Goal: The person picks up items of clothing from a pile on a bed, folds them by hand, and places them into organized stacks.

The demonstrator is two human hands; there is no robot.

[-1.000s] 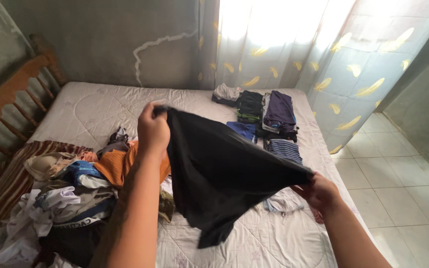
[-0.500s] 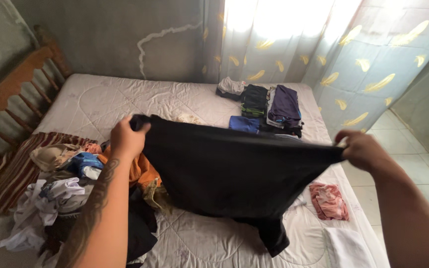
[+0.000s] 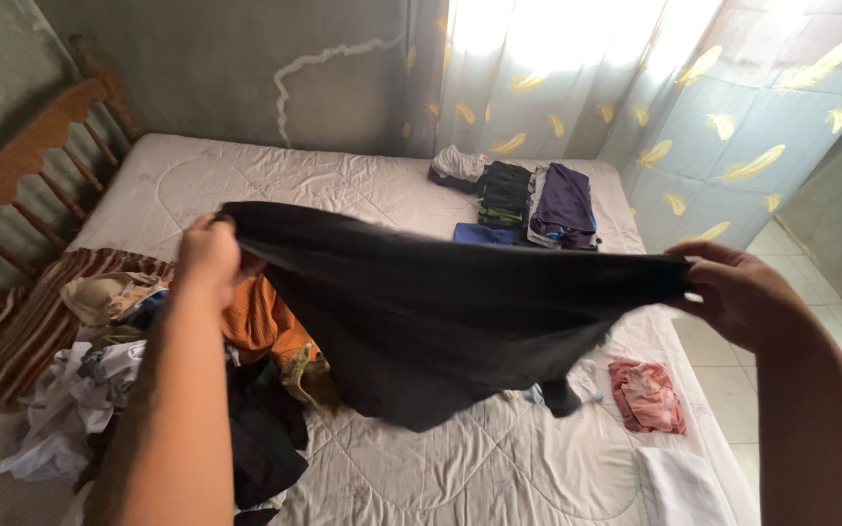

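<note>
I hold a black garment [image 3: 431, 312] stretched wide above a bed [image 3: 275, 185] with a pale quilted cover. My left hand [image 3: 209, 255] grips its left top corner. My right hand [image 3: 738, 292] pinches the right top corner. The cloth hangs down in a curve between both hands and hides part of the bed behind it.
A heap of unfolded clothes [image 3: 148, 380] lies at the left, with an orange piece [image 3: 260, 326] on top. Folded dark clothes [image 3: 528, 200] sit stacked at the far side. A pink cloth [image 3: 645, 394] and a white cloth [image 3: 684, 487] lie at the right edge. Curtains [image 3: 635, 88] hang behind; wooden headboard [image 3: 21, 185] at left.
My hands have moved farther apart, spreading the black garment from a bunched hang into a wide stretch. The left hand has gone left, the right hand up and right.
</note>
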